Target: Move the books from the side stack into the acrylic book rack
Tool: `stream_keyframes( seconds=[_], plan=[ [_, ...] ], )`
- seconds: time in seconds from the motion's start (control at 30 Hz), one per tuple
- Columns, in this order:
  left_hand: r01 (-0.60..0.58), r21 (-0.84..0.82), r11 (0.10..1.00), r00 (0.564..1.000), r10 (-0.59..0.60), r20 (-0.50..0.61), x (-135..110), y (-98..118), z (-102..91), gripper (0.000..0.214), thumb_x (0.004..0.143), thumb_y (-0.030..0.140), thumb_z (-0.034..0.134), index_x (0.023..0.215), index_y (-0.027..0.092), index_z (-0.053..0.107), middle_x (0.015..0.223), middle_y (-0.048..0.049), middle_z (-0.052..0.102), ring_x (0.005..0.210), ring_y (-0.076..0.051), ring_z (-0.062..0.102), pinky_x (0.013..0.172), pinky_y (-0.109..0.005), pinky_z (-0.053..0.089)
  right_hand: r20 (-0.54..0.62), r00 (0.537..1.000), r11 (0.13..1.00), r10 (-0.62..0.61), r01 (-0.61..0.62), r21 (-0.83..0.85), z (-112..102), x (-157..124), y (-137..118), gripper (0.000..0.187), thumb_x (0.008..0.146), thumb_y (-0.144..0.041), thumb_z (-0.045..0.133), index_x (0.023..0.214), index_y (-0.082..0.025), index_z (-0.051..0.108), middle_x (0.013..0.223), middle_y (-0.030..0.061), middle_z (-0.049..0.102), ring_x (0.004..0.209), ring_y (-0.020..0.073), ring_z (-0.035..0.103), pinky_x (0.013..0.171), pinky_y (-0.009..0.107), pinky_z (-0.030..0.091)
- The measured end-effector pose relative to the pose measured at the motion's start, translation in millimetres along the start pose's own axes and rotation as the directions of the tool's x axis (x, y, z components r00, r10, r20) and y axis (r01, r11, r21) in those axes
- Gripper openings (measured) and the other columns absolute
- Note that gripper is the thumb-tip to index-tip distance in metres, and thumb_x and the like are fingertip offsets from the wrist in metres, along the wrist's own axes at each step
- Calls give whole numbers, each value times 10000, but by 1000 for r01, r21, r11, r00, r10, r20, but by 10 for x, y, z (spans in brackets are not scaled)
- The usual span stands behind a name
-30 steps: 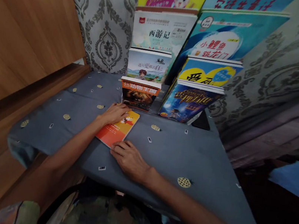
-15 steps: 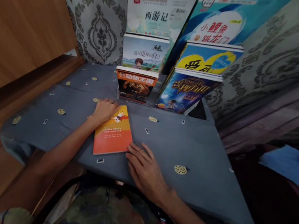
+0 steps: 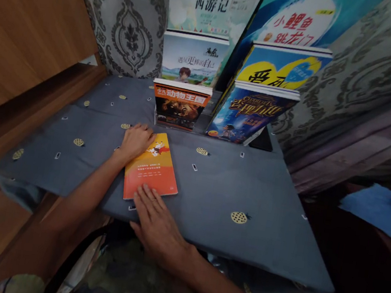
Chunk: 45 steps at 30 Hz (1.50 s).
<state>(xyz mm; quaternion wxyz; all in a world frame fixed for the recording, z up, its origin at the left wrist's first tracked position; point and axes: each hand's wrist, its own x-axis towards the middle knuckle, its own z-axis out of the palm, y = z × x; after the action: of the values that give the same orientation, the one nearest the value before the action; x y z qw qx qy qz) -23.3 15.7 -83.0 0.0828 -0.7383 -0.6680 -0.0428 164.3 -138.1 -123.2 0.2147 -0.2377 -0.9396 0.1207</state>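
A thin orange and yellow book lies flat near the table's front edge, its printed text upside down to me. My left hand rests palm down over the book's upper left edge, fingers slightly bent and not gripping it. Across the bottom edge lies my right hand, with its fingers stretched out and their tips on the orange cover. Neither hand lifts the book.
Behind the book, a clear rack holds several upright books, among them a lion-cover book and a dark blue book. A patterned grey cloth covers the table. Wooden furniture stands at left, and patterned curtains hang behind.
My right hand has moved left from the book's lower right corner onto its bottom edge. My left hand stays on the upper left edge. The camera view has tilted slightly downward.
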Motion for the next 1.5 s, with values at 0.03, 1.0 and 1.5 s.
stream_keyframes(
  seconds=[0.03, 1.0, 1.5],
  plan=[
    [3, -6, 1000, 1000, -3, 0, -1, 0, 4, 421, 1008, 335, 347, 1003, 145, 722, 1062, -147, 706, 1043, -285, 635, 858, -381, 465, -16, 1000, 1000, 24, -24, -1, -38, -67, 61, 578, 990, -274, 498, 1481, 6, 377, 1512, 243, 444, 1487, 307, 296, 1199, 500, 360],
    [154, -439, 885, 968, -223, -111, -1165, -70, 327, 565, 1003, 436, 332, 1467, 130, 437, 1556, -203, 397, 1437, -309, 401, 1172, -524, 348, -29, 987, 987, 157, -156, 37, -312, -173, 620, 791, 910, -338, 651, 1571, -155, 257, 1579, 166, 371, 1477, 295, 328, 1175, 508, 396],
    [87, -473, 877, 981, -159, -113, -1956, 314, 197, 566, 998, 371, 411, 1547, 267, 328, 1614, -110, 320, 1455, -286, 378, 1162, -533, 383, -233, 969, 986, 79, -111, -127, -127, -843, 270, 606, 885, -55, 472, 1463, -236, 479, 1396, 80, 616, 1284, 269, 562, 967, 453, 566]
  ],
)
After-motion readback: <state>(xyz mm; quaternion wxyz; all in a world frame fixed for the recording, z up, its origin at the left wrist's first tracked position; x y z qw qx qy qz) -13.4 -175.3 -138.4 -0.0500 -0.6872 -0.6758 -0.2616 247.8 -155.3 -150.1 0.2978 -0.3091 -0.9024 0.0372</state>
